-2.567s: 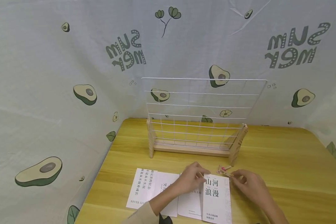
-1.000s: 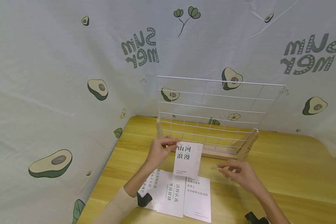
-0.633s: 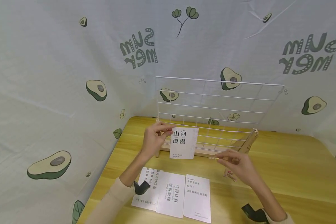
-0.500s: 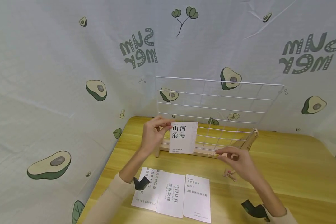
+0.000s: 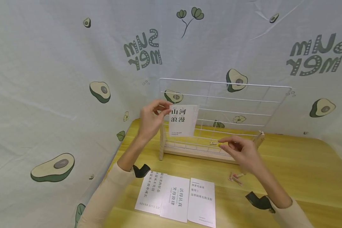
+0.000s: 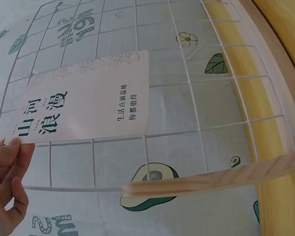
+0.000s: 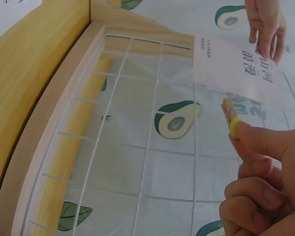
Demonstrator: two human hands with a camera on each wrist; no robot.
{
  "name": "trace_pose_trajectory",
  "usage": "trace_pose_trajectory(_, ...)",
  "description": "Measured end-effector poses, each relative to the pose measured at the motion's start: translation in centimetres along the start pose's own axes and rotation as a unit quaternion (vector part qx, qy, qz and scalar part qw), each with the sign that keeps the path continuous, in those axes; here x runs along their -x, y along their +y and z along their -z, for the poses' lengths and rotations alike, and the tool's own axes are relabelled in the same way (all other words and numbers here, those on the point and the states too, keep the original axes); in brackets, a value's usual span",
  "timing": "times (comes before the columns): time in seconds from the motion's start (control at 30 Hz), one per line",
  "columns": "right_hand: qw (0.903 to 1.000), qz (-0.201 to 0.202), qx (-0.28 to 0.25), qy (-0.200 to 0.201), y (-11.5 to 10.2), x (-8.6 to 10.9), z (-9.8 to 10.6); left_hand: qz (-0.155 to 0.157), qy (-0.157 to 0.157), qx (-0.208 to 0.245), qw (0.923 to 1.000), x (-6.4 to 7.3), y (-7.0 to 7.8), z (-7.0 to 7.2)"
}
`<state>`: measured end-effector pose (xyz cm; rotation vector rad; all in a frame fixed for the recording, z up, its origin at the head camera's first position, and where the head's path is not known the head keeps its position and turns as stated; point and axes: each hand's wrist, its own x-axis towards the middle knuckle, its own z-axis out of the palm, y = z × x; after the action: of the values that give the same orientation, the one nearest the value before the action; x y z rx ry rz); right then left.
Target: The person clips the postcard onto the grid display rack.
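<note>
A white card (image 5: 183, 122) printed with dark characters hangs upright before a white wire grid rack (image 5: 225, 83). My left hand (image 5: 150, 120) pinches it by the upper left edge, thumb in front, as the left wrist view shows with the same card (image 6: 88, 105). To the right and lower, my right hand (image 5: 240, 152) pinches a small wooden clothespin (image 5: 213, 143) with a yellow decoration. In the right wrist view the clothespin (image 7: 227, 110) points away from the fingers toward the card, apart from it.
Three more printed cards lie on the wooden table near its front, among them a right-hand card (image 5: 201, 202). Several small clothespins (image 5: 236, 178) sit in a pile to the right. The rack's wooden base (image 5: 199, 154) stands behind. A patterned cloth (image 5: 60, 104) hangs around the table.
The left hand has lifted the card from the table up to the grid. The right hand has taken a clothespin from the pile and risen with it toward the rack.
</note>
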<state>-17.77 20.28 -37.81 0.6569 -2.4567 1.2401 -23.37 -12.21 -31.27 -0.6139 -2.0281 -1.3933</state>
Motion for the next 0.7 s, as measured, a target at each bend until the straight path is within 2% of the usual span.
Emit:
trace_pose_trajectory(0.07,1.0,-0.004,-0.006,0.002,-0.4,-0.5,0.3,-0.008,0.004,-0.001,1.0,-0.7,0.2,0.3)
trace_pose_trajectory(0.27,0.9995,-0.004,0.021,0.022,-1.6,-2.3,0.7,-0.023,0.022,-0.01,0.9994,-2.4,0.5,0.9)
trace_pose_trajectory(0.5,0.9984,-0.011,0.019,0.052,-2.7,-4.4,0.8,-0.036,0.025,0.0,0.999,-3.9,0.9,0.6)
trace_pose_trajectory(0.7,0.9962,0.004,0.028,0.083,-4.0,-6.7,1.2,-0.054,0.032,-0.011,0.998,-4.7,1.1,0.4)
